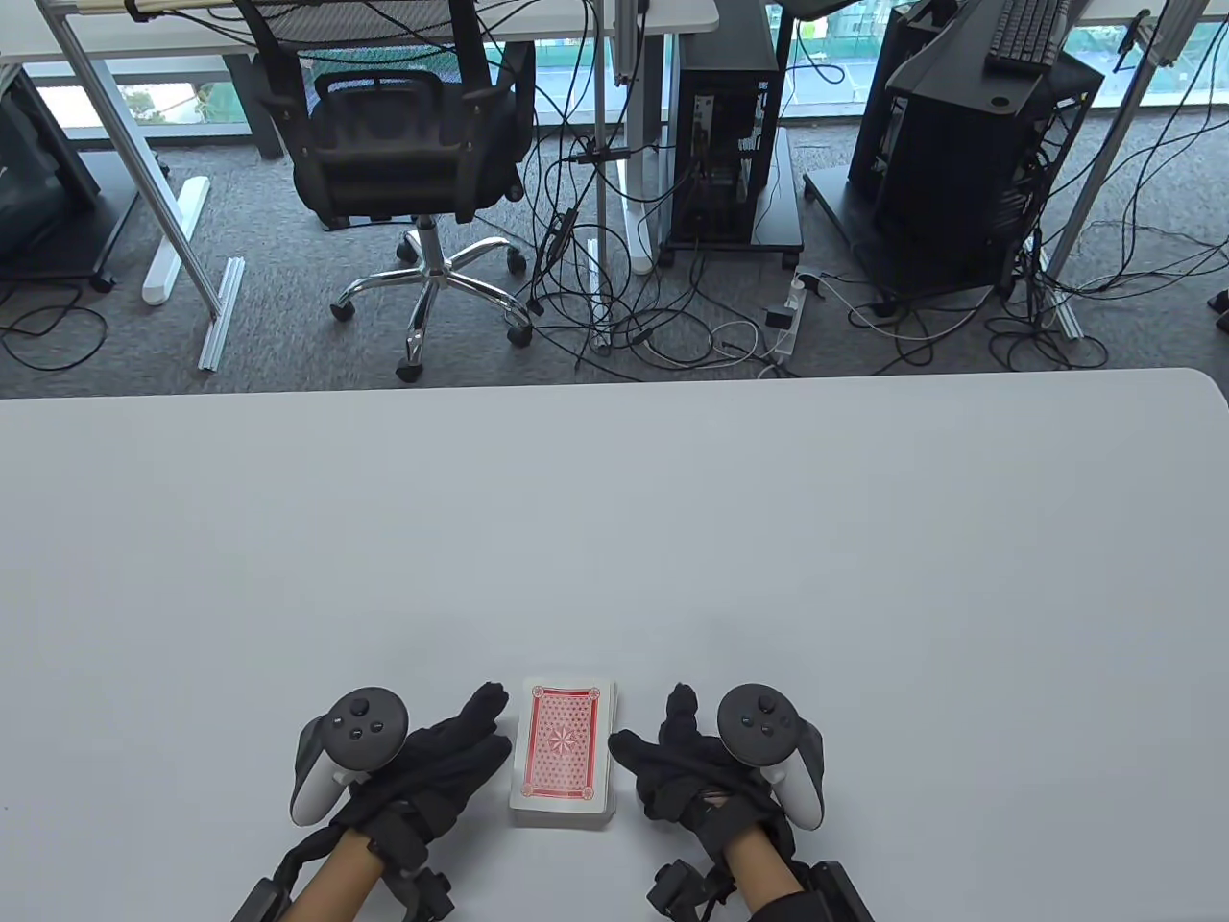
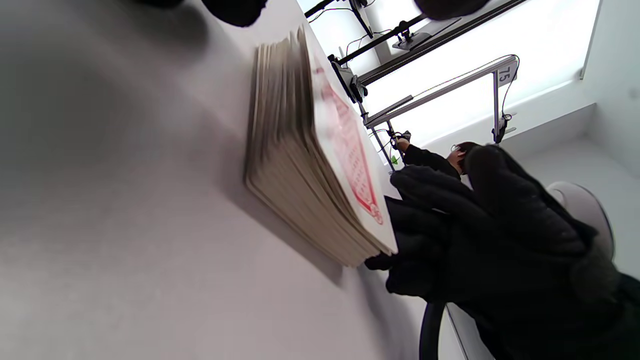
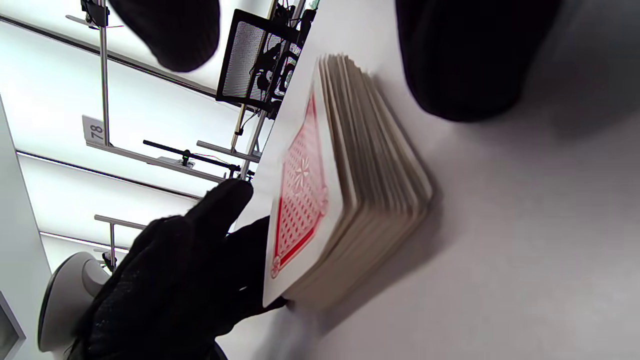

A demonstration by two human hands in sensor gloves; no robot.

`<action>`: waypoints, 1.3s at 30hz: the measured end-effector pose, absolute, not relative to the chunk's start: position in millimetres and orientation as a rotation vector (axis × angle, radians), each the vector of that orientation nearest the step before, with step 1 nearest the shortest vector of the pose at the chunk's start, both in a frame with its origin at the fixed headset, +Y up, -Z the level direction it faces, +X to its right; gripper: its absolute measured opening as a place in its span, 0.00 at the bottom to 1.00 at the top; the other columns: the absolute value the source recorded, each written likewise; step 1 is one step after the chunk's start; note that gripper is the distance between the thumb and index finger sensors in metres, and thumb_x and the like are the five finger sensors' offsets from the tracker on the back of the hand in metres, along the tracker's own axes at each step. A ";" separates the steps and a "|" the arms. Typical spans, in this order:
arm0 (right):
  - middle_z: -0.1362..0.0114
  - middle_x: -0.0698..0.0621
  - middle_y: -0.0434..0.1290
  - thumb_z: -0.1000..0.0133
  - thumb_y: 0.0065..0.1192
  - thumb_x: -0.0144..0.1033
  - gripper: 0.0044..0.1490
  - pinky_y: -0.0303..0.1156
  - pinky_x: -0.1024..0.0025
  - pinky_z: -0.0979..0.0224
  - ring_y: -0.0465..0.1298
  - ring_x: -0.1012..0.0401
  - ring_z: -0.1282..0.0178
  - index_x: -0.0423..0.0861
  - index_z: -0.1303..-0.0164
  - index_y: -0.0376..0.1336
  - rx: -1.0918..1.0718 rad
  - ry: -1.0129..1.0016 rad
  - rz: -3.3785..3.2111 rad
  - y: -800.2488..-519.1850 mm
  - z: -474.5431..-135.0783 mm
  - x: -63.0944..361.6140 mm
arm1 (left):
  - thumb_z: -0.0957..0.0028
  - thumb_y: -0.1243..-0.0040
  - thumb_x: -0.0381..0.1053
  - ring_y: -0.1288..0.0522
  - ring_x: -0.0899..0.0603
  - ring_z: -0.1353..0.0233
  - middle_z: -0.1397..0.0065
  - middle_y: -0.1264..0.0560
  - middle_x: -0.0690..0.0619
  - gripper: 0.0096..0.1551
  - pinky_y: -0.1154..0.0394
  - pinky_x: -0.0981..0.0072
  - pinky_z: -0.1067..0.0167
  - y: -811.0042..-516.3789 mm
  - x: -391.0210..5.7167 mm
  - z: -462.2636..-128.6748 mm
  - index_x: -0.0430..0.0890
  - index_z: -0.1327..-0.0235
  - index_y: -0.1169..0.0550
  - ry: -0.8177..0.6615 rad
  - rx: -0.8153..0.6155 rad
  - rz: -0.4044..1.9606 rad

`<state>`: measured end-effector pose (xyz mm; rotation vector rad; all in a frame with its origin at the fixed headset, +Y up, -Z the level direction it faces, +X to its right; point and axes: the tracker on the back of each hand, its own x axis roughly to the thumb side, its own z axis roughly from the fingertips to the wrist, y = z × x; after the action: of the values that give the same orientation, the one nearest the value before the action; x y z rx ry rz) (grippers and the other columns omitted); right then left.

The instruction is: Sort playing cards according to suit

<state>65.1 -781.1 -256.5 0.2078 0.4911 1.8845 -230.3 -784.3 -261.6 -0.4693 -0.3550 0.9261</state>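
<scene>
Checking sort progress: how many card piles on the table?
1. A single face-down deck lies near the front edge of the table, between the left hand and right hand. No sorted piles visible.

Only two numbers are readable. One is "75", printed on a small white tag [image 2: 506,75] fixed near the corner of a grey metal frame overhead, seen in the left wrist view. The other is "78", on a similar white tag [image 3: 95,132] fastened to an upright metal pole, seen in the right wrist view. The deck of cards [image 1: 565,754] on the white table lies face down, its top card showing a red patterned back with a star-like ornament in the middle, so no suit sign or rank shows on it.
</scene>
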 end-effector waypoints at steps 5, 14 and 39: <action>0.34 0.11 0.41 0.37 0.51 0.47 0.61 0.74 0.56 0.49 0.68 0.32 0.49 0.16 0.36 0.23 0.180 0.519 1.832 -783.2 -256.3 58.2 | 0.37 0.56 0.65 0.54 0.28 0.25 0.20 0.44 0.35 0.44 0.42 0.47 0.34 -785.7 -221.9 -259.8 0.40 0.21 0.52 -0.371 -0.508 0.847; 0.36 0.11 0.45 0.37 0.53 0.46 0.62 0.75 0.60 0.52 0.70 0.34 0.53 0.15 0.37 0.24 0.123 0.589 1.688 -786.7 -265.5 43.7 | 0.37 0.55 0.64 0.54 0.26 0.26 0.21 0.44 0.31 0.46 0.42 0.46 0.34 -784.5 -210.3 -257.9 0.40 0.23 0.58 -0.396 -0.487 0.788; 0.40 0.35 0.64 0.40 0.59 0.42 0.40 0.75 0.67 0.63 0.76 0.51 0.63 0.29 0.30 0.50 0.055 0.725 1.831 -801.8 -289.2 19.1 | 0.37 0.55 0.63 0.55 0.25 0.28 0.22 0.46 0.29 0.42 0.43 0.46 0.33 -784.1 -206.3 -259.2 0.40 0.21 0.49 -0.422 -0.503 0.771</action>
<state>19.1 -801.8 -289.2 0.0550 0.7247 1.8312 -206.3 -784.1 -259.2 -0.5026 -0.4219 0.7708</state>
